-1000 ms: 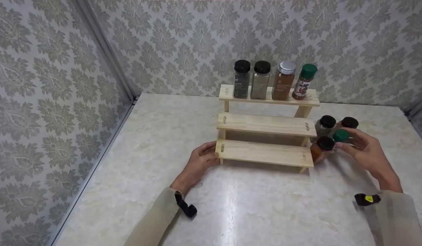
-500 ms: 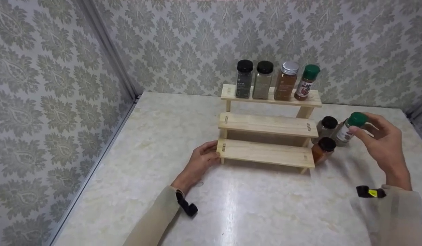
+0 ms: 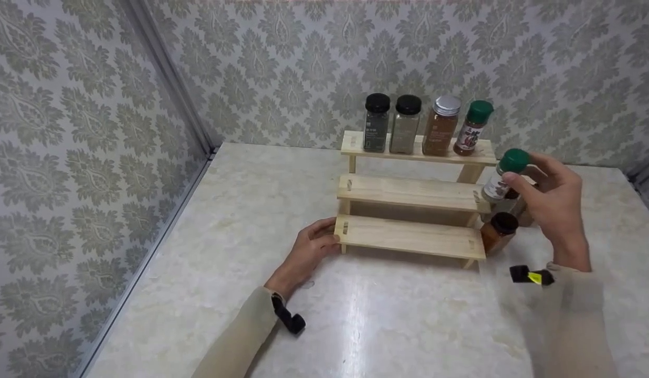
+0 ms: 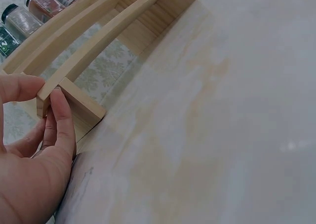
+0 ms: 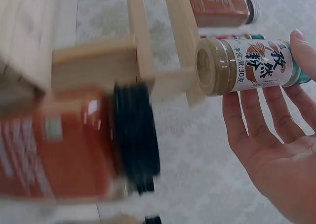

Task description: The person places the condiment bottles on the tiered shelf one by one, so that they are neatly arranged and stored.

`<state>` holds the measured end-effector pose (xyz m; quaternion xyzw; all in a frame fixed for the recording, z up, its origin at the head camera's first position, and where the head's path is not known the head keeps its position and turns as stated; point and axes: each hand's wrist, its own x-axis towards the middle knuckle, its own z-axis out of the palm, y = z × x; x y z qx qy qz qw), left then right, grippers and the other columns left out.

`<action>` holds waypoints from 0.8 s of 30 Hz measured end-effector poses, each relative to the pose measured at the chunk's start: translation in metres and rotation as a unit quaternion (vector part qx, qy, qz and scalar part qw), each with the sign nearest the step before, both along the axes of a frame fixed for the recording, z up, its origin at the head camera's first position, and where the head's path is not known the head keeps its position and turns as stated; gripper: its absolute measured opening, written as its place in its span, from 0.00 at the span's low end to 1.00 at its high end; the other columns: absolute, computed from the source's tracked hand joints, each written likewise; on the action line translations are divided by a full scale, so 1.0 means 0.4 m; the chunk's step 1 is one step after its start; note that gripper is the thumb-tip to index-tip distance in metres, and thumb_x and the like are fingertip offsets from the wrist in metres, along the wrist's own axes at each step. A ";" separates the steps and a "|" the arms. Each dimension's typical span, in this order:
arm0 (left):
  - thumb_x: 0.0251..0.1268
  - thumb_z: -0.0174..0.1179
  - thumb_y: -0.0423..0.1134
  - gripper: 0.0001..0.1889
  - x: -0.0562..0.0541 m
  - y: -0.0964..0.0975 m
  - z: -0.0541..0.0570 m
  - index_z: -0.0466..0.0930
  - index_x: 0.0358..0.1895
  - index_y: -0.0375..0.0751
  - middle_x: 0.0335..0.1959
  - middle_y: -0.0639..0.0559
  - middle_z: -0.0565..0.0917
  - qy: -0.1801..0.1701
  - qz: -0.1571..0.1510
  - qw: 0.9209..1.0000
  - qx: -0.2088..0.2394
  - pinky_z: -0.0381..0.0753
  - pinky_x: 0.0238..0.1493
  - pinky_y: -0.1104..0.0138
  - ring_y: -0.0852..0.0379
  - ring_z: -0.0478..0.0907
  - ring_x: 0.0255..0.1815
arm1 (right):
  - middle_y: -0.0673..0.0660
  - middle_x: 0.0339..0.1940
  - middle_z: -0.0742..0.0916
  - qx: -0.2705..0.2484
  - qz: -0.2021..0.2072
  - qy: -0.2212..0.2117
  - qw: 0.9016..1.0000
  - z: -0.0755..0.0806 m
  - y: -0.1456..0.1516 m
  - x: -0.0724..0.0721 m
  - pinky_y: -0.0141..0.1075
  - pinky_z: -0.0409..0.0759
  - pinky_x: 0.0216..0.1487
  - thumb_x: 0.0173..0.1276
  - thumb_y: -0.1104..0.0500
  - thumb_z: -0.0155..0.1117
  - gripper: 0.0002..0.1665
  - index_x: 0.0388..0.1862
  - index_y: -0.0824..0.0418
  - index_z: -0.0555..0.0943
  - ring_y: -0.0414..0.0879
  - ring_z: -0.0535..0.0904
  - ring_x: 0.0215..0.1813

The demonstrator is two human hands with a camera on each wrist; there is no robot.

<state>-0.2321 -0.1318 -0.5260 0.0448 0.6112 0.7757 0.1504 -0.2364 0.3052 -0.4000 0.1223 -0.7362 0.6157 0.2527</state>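
My right hand [image 3: 558,197] holds a spice bottle [image 3: 496,187] by its green cap, thumb on the near side. The bottle is tilted in the air at the right end of the middle shelf [image 3: 408,190]. In the right wrist view its white label [image 5: 261,65] and light brown powder show. With thumb and fingers, my left hand [image 3: 307,251] grips the left end of the bottom shelf [image 3: 408,233] of a three-step wooden rack. The left wrist view shows the thumb above the board and fingertips [image 4: 60,105] beneath it. Both lower shelves are bare.
On the top shelf [image 3: 351,144] stand a dark jar [image 3: 376,131], a pale green jar [image 3: 405,131], a silver-lidded brown jar [image 3: 440,131] and a green-capped bottle [image 3: 469,137]. A black-lidded orange jar [image 3: 496,236] stands right of the rack; jars behind it are partly hidden by my right hand.
My right hand has lifted the green-capped bottle from among the jars on the right and carried it up, then left toward the middle shelf. The left hand has stayed on the rack.
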 end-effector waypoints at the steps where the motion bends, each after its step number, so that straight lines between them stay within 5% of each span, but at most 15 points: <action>1: 0.76 0.60 0.31 0.31 0.000 0.000 -0.001 0.67 0.79 0.31 0.74 0.34 0.74 0.000 0.001 1.000 -0.001 0.85 0.60 0.64 0.51 0.81 0.65 | 0.52 0.57 0.89 -0.006 0.008 0.001 1.000 0.002 -0.015 -0.006 0.25 0.84 0.55 0.71 0.75 0.69 0.24 0.66 0.71 0.83 0.43 0.87 0.59; 10: 0.75 0.61 0.32 0.31 0.004 0.001 0.003 0.67 0.79 0.32 0.74 0.34 0.74 0.000 0.001 1.000 -0.009 0.85 0.61 0.63 0.50 0.80 0.66 | 0.54 0.56 0.89 -0.059 0.080 0.019 0.995 0.008 -0.120 -0.047 0.28 0.87 0.52 0.70 0.76 0.70 0.24 0.64 0.72 0.84 0.45 0.87 0.56; 24: 0.75 0.61 0.32 0.31 0.004 -0.006 0.000 0.68 0.78 0.31 0.72 0.35 0.77 0.007 -0.003 1.000 0.002 0.85 0.60 0.65 0.52 0.81 0.65 | 0.51 0.53 0.91 -0.049 0.097 0.016 0.994 -0.001 -0.265 -0.095 0.30 0.88 0.54 0.69 0.73 0.73 0.24 0.63 0.70 0.84 0.44 0.88 0.54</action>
